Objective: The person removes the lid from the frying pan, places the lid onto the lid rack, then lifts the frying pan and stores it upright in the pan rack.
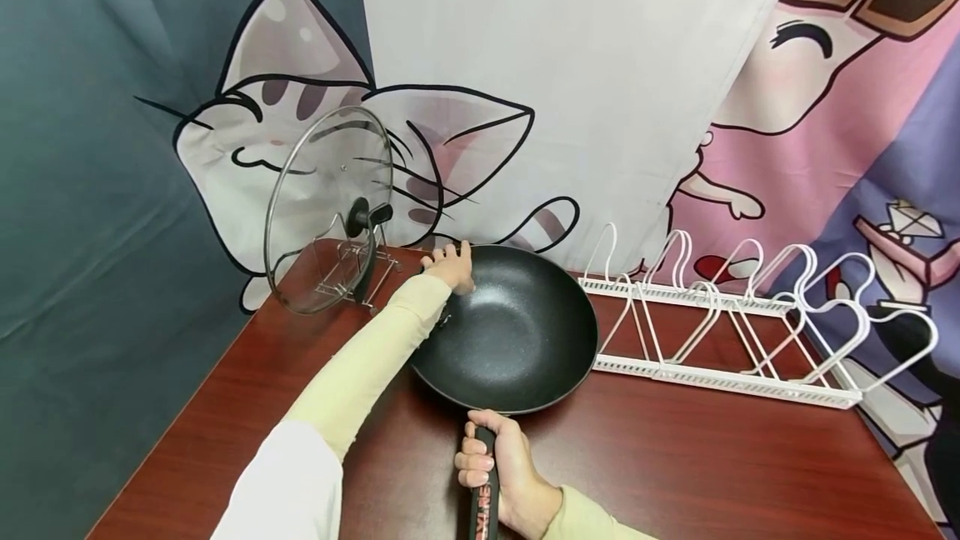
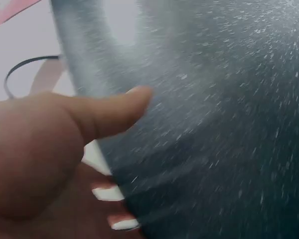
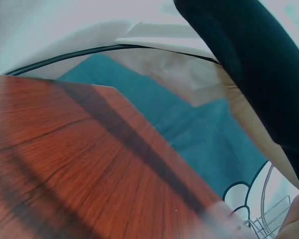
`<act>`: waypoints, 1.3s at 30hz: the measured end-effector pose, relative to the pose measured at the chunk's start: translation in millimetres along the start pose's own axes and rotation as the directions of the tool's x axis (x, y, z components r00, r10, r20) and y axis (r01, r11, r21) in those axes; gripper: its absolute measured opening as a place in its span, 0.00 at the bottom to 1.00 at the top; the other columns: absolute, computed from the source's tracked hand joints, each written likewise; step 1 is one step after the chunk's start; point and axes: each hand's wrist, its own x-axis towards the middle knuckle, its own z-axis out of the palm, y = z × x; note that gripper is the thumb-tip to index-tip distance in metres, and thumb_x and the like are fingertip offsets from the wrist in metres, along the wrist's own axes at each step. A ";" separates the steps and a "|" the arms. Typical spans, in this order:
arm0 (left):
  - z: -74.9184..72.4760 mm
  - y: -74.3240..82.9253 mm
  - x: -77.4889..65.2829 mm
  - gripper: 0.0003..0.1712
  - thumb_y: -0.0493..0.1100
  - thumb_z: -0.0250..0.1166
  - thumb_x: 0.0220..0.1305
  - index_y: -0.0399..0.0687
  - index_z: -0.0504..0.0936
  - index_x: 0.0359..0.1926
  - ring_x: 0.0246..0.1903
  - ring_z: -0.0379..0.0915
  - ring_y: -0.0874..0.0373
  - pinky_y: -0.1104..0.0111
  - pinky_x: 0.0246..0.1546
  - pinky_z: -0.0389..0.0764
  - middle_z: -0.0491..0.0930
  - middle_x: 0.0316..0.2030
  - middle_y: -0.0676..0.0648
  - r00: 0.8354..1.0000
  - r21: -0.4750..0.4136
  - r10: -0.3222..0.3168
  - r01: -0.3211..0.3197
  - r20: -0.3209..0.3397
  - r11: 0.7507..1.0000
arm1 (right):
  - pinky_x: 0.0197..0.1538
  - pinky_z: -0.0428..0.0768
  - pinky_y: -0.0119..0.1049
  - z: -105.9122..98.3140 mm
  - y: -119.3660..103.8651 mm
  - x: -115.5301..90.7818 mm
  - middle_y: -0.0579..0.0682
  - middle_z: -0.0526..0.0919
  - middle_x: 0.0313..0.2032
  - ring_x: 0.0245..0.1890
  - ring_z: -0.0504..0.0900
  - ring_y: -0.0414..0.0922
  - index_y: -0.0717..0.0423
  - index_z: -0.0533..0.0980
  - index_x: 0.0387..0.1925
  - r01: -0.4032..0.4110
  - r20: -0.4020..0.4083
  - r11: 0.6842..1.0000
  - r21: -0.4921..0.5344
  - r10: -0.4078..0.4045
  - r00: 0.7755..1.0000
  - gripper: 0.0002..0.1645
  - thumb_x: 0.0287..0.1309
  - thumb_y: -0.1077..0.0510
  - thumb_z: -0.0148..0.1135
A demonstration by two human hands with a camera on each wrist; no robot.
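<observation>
A black wok (image 1: 510,340) with a speckled inner surface is in the middle of the head view. My right hand (image 1: 510,469) grips its dark handle (image 1: 485,490), which has red lettering and points toward me. In the right wrist view the black handle (image 3: 249,64) crosses the upper right. My left hand (image 1: 450,267) reaches to the wok's far left rim, with fingers spread. The left wrist view shows the left thumb (image 2: 117,112) extended over the inside of the wok, with fingertips right at the rim.
A glass lid (image 1: 330,207) with a black knob stands upright in a wire holder (image 1: 360,273) at the back left. On the right lies a white rack (image 1: 727,377) with looped dividers. Printed curtains (image 1: 570,65) hang behind the reddish wooden table (image 1: 712,457).
</observation>
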 end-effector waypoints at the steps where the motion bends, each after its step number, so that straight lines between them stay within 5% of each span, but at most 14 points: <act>1: -3.1 -3.4 -4.8 0.50 0.52 0.59 0.62 0.44 0.37 0.72 0.65 0.39 0.35 0.43 0.58 0.52 0.42 0.68 0.34 1.000 0.004 0.005 -0.005 0.023 1.000 | 0.13 0.58 0.20 0.1 -0.7 0.5 0.39 0.54 0.12 0.09 0.57 0.29 0.50 0.63 0.19 -0.001 -0.001 1.000 0.000 0.001 1.000 0.13 0.59 0.55 0.43; 9: -19.8 -29.4 -45.0 0.50 0.51 0.56 0.65 0.28 0.35 0.68 0.64 0.49 0.37 0.51 0.61 0.57 0.43 0.68 0.30 0.993 0.019 0.044 -0.046 0.113 0.999 | 0.13 0.59 0.20 0.1 -6.7 5.2 0.39 0.54 0.13 0.08 0.57 0.30 0.50 0.63 0.19 0.004 0.006 1.000 0.014 -0.004 1.000 0.14 0.59 0.55 0.43; 12: -18.2 -37.6 -55.5 0.45 0.48 0.54 0.66 0.22 0.39 0.66 0.62 0.56 0.38 0.53 0.60 0.61 0.50 0.65 0.26 0.991 -0.013 0.110 -0.109 0.082 0.994 | 0.12 0.59 0.21 -1.1 -11.6 6.9 0.40 0.54 0.13 0.08 0.58 0.30 0.51 0.62 0.19 0.024 -0.003 0.999 0.026 -0.024 1.000 0.14 0.60 0.55 0.42; 16: -7.6 -52.2 -64.4 0.34 0.41 0.49 0.66 0.21 0.50 0.64 0.56 0.65 0.38 0.54 0.53 0.69 0.63 0.58 0.26 0.990 -0.169 0.138 -0.142 -0.035 0.975 | 0.12 0.59 0.20 -2.8 -19.6 11.8 0.40 0.54 0.13 0.09 0.57 0.30 0.51 0.61 0.20 0.044 -0.003 0.999 0.030 -0.044 0.999 0.14 0.61 0.56 0.41; 21: 15.0 -69.8 -66.9 0.23 0.35 0.45 0.61 0.26 0.65 0.55 0.41 0.72 0.41 0.59 0.36 0.75 0.71 0.47 0.29 0.985 -0.410 0.047 -0.112 -0.165 0.905 | 0.12 0.57 0.20 -6.7 -26.0 16.5 0.40 0.53 0.13 0.09 0.55 0.30 0.52 0.62 0.19 0.017 0.014 0.999 0.036 -0.017 1.000 0.15 0.61 0.56 0.39; 24: 25.1 -73.8 -67.0 0.26 0.34 0.43 0.63 0.25 0.60 0.61 0.46 0.70 0.39 0.56 0.42 0.73 0.67 0.54 0.26 0.979 -0.482 0.007 -0.106 -0.204 0.870 | 0.12 0.57 0.20 -7.8 -30.1 18.3 0.40 0.52 0.13 0.09 0.55 0.30 0.52 0.62 0.19 -0.003 0.033 0.999 0.040 0.002 0.999 0.16 0.62 0.56 0.38; 27: 30.4 -72.6 -64.5 0.29 0.35 0.42 0.65 0.25 0.53 0.65 0.51 0.66 0.38 0.53 0.47 0.69 0.63 0.59 0.27 0.965 -0.512 -0.019 -0.122 -0.260 0.850 | 0.12 0.57 0.20 -8.8 -34.6 20.6 0.40 0.51 0.13 0.09 0.56 0.31 0.52 0.62 0.19 -0.011 0.056 0.999 0.046 0.008 0.998 0.16 0.63 0.57 0.36; 31: 35.0 -70.3 -57.7 0.28 0.35 0.42 0.65 0.26 0.57 0.64 0.51 0.67 0.40 0.53 0.47 0.69 0.67 0.55 0.27 0.949 -0.530 -0.041 -0.139 -0.314 0.837 | 0.12 0.58 0.21 -11.8 -38.4 24.8 0.40 0.50 0.14 0.08 0.57 0.31 0.52 0.63 0.20 -0.003 0.067 0.999 0.048 0.000 0.998 0.16 0.63 0.57 0.36; 39: 36.8 -70.4 -46.2 0.27 0.35 0.43 0.65 0.26 0.59 0.64 0.54 0.65 0.38 0.52 0.53 0.67 0.66 0.57 0.28 0.941 -0.558 -0.071 -0.134 -0.330 0.819 | 0.12 0.59 0.20 -16.5 -45.1 33.1 0.40 0.51 0.13 0.08 0.57 0.31 0.51 0.60 0.19 0.001 0.082 0.999 0.034 -0.004 0.997 0.16 0.63 0.57 0.36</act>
